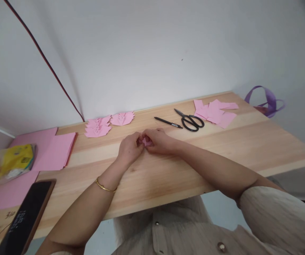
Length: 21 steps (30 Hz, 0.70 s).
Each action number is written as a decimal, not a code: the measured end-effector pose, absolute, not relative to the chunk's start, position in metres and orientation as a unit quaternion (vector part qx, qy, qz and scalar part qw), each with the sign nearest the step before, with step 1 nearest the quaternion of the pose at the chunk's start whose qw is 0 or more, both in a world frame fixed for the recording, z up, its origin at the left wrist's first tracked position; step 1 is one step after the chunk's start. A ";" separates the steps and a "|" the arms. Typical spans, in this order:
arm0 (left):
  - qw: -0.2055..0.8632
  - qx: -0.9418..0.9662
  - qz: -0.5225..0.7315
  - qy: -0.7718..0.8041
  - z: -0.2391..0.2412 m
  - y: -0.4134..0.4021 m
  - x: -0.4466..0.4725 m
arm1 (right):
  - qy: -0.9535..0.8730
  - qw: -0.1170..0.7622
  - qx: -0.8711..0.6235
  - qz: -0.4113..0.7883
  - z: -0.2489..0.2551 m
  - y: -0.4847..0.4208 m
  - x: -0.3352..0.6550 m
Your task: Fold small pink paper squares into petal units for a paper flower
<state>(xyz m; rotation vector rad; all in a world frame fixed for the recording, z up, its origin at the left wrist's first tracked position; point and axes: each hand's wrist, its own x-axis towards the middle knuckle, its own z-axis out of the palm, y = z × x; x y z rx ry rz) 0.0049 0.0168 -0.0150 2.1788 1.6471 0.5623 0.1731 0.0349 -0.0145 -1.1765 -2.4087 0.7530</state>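
Between my fingertips is a small piece of pink paper (147, 142), mostly covered by the fingers, so its full shape is hidden. My left hand (131, 147) pinches it from the left, and my right hand (159, 141) grips it from the right. Both hands meet low over the middle of the wooden table (152, 180). Beyond them lie a black pen (167, 122) and black-handled scissors (191, 121). Several pink paper cutouts with jagged edges (98, 126) are by the wall, with another pink cutout (122, 118) beside them.
Pink paper scraps (215, 112) lie at the back right. On the left are pink paper sheets (58, 150), a yellow plastic package (15, 159) and a dark phone (26, 216). A purple ribbon loop (271, 101) hangs past the right edge. A cable (40, 51) runs down the wall.
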 end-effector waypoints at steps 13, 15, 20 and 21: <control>0.212 0.755 0.217 0.582 -0.017 0.020 0.000 | -0.851 0.171 -0.415 0.273 -0.013 0.035 0.175; 0.205 0.760 0.212 0.578 -0.017 0.019 0.000 | -0.849 0.177 -0.413 0.278 -0.013 0.035 0.174; 0.187 0.759 0.198 0.591 -0.018 0.020 0.001 | -0.848 0.181 -0.414 0.276 -0.013 0.035 0.174; 0.190 0.757 0.199 0.593 -0.017 0.020 0.001 | -0.849 0.181 -0.413 0.276 -0.012 0.035 0.174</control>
